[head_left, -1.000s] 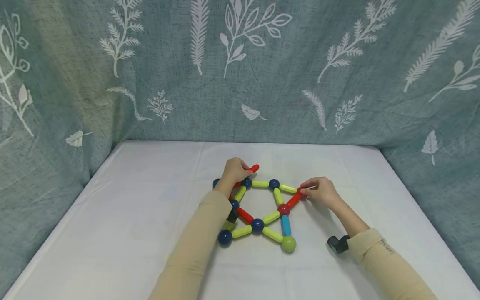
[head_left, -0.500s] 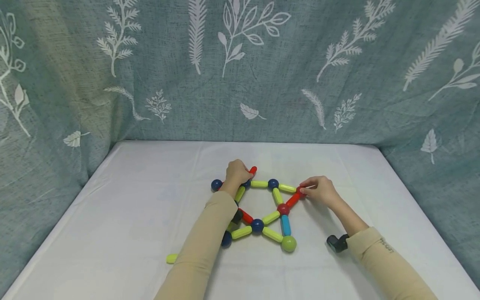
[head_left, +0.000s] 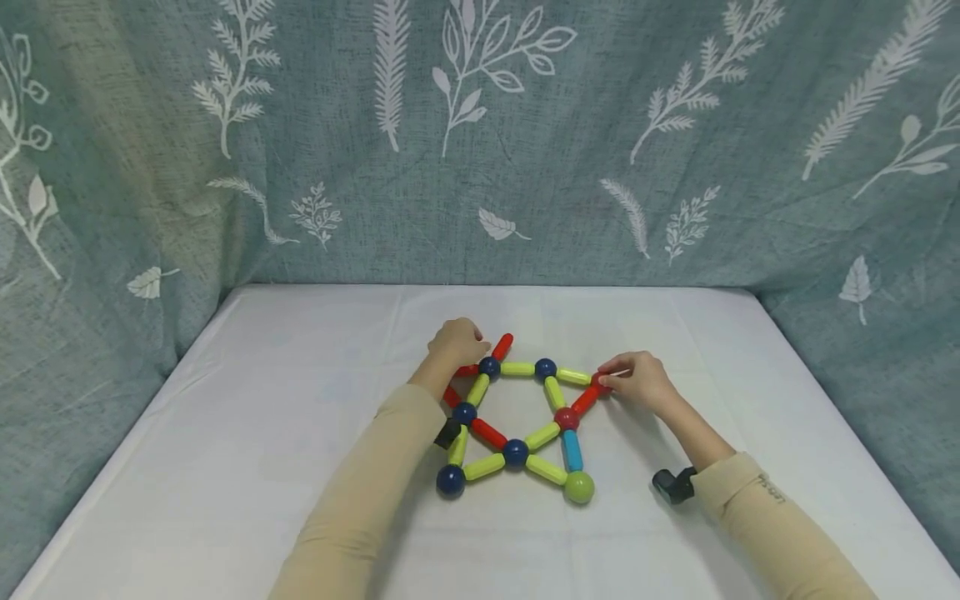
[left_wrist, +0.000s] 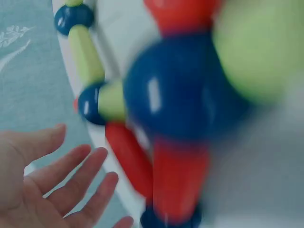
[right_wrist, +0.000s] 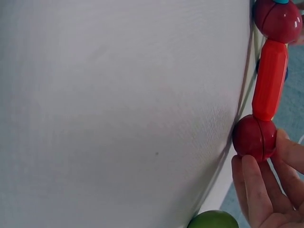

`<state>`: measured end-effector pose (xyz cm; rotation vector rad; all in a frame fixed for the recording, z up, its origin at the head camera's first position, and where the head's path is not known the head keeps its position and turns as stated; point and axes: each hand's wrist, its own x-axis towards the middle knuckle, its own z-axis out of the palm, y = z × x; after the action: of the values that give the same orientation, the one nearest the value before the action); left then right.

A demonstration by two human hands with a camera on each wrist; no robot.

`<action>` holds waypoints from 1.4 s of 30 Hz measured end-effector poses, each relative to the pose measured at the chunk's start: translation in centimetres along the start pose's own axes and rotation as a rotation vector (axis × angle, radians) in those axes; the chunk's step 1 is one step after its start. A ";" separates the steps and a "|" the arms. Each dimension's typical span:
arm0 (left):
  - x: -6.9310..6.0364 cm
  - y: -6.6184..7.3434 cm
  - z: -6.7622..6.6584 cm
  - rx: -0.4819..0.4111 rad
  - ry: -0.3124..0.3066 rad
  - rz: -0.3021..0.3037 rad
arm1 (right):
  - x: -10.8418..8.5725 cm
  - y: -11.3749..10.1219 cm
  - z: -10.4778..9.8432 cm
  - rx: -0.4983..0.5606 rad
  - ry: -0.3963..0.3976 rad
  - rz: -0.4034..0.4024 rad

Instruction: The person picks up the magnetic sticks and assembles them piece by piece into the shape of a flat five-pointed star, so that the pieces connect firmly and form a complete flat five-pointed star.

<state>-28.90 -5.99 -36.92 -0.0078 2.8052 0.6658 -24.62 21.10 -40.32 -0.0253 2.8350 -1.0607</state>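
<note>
A flat figure of magnetic rods and balls lies on the white table. My left hand (head_left: 453, 343) hovers by its upper left part, fingers spread and holding nothing, as the left wrist view shows. Just right of those fingers, a red rod (head_left: 503, 346) sticks out from a dark blue ball (head_left: 490, 367). At the figure's right corner, my right hand (head_left: 641, 381) pinches a dark red ball (right_wrist: 254, 137) between thumb and fingers. A red rod (right_wrist: 270, 80) joins that ball to another dark red ball (head_left: 567, 418). My left hand and forearm hide the figure's upper left corner.
At the near side, a lime green ball (head_left: 579, 487) ends a blue rod (head_left: 572, 451) and a yellow-green rod (head_left: 546, 469). A dark blue ball (head_left: 451, 481) marks the near left corner. Behind the white table (head_left: 225, 400) hangs a green leaf-patterned curtain (head_left: 420, 208).
My left hand has let go of the upper red rod and moved a little left. That rod now stands out from the blue ball. My right hand keeps its hold on the dark red ball.
</note>
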 end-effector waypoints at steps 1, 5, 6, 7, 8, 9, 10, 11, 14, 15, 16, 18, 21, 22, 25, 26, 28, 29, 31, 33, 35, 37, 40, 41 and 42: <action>-0.2 -0.6 -0.6 0.032 -0.004 0.014 | 0.0 -0.1 0.0 0.001 0.002 -0.002; -1.0 -3.2 -2.5 0.113 -0.062 0.041 | 0.0 0.0 0.1 0.004 0.005 -0.002; -1.1 -3.7 -2.8 0.113 -0.080 0.045 | 0.0 0.0 0.1 0.007 0.007 0.002; -1.2 -4.3 -3.0 0.106 -0.095 0.054 | 0.0 0.0 0.1 0.009 0.008 0.008; -1.3 -4.9 -3.2 0.087 -0.106 0.061 | -0.1 0.0 0.1 0.012 0.008 0.011; -1.3 -5.4 -3.3 0.069 -0.114 0.070 | -0.1 0.0 0.1 0.014 0.008 0.013; -1.4 -5.8 -3.3 0.047 -0.118 0.076 | -0.1 0.0 0.1 0.018 0.008 0.016; -1.5 -6.1 -3.3 0.027 -0.119 0.081 | -0.1 -0.1 0.1 0.021 0.008 0.017; -1.5 -6.8 -3.0 -0.010 -0.101 0.096 | -0.2 -0.1 0.2 0.017 0.013 0.009; -1.5 -6.8 -2.9 -0.013 -0.094 0.098 | -0.3 -0.2 0.3 0.012 0.018 0.003; -1.6 -6.8 -2.8 -0.017 -0.089 0.098 | -0.4 -0.2 0.4 0.004 0.023 -0.005; -1.6 -6.7 -2.7 -0.004 -0.077 0.101 | -0.7 -0.3 0.6 -0.017 0.047 -0.036; -1.6 -6.3 -2.6 0.039 -0.070 0.114 | -1.9 -0.7 1.1 -0.038 0.101 -0.123; -1.6 -6.2 -2.6 0.056 -0.070 0.116 | -2.5 -0.9 1.3 -0.040 0.115 -0.162; -1.6 -5.7 -2.5 0.087 -0.076 0.109 | -4.5 -1.7 2.0 -0.026 0.113 -0.281; -1.6 -5.6 -2.5 0.089 -0.079 0.103 | -5.3 -1.9 2.3 -0.023 0.097 -0.314; -1.7 -5.5 -2.6 0.086 -0.086 0.087 | -6.8 -2.2 2.7 0.003 0.021 -0.357; -1.7 -5.5 -2.6 0.082 -0.090 0.082 | -7.4 -2.4 2.9 0.015 -0.028 -0.367; -1.7 -5.5 -2.7 0.087 -0.099 0.088 | -8.6 -2.5 3.2 0.039 -0.122 -0.375; -1.8 -5.4 -2.7 0.095 -0.115 0.089 | -9.5 -2.5 3.6 0.055 -0.202 -0.375; -1.9 -5.4 -2.6 0.114 -0.125 0.091 | -10.1 -2.5 3.9 0.053 -0.238 -0.372; -2.0 -5.4 -2.6 0.133 -0.128 0.086 | -10.5 -2.5 4.1 0.046 -0.236 -0.373; -2.1 -5.5 -2.5 0.167 -0.124 0.084 | -10.6 -2.5 4.2 0.021 -0.198 -0.359; -2.2 -5.6 -2.5 0.181 -0.125 0.090 | -10.6 -2.4 4.1 0.015 -0.187 -0.347; -2.4 -5.7 -2.4 0.198 -0.125 0.100 | -10.6 -2.4 4.0 0.011 -0.177 -0.336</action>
<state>-26.83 -12.26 -36.73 0.2055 2.7507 0.3922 -13.71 17.31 -40.68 -0.5820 2.7213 -1.0697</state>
